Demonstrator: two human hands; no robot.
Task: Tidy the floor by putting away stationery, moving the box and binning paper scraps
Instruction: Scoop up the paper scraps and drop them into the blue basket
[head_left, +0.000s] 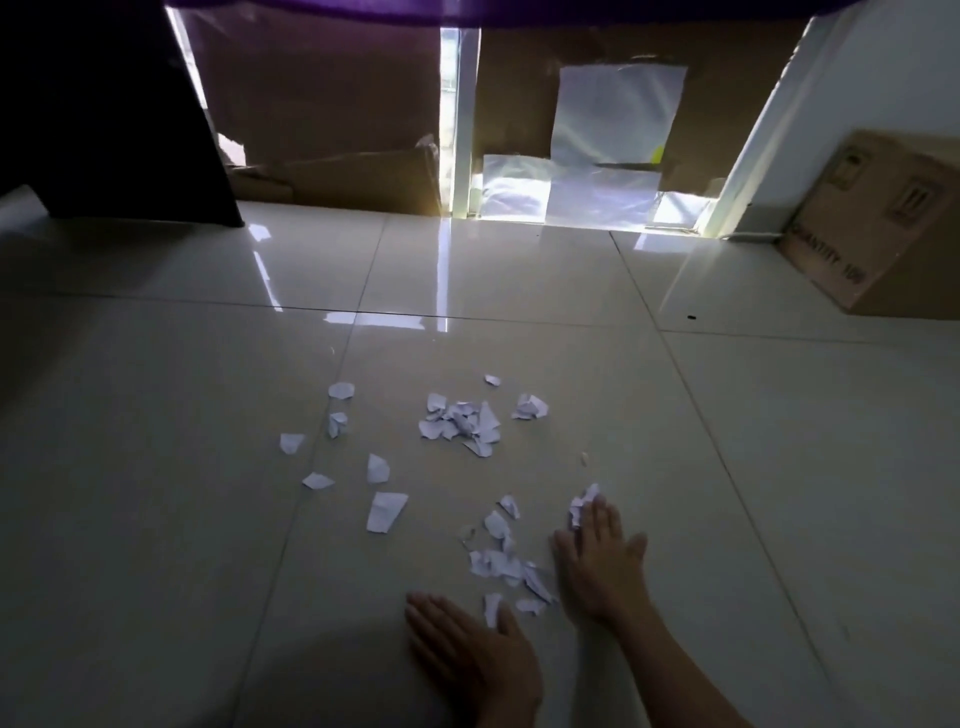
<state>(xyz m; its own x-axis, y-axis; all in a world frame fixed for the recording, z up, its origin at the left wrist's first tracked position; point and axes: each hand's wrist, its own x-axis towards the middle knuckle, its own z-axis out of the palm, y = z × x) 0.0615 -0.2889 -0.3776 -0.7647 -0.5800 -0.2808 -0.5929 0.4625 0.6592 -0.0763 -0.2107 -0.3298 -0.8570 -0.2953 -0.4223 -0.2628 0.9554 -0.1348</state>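
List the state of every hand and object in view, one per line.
Left hand: open, flat on the floor, holding nothing.
Right hand: open, flat, fingertips against a crumpled scrap.
Paper scraps: torn, scattered loose on the floor.
Cardboard box: standing on the floor at far right, untouched.

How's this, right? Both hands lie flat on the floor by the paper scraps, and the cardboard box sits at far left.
One point is wrong: in the head view the cardboard box sits at far right, not left. The left hand and right hand do lie flat on the floor by the paper scraps.
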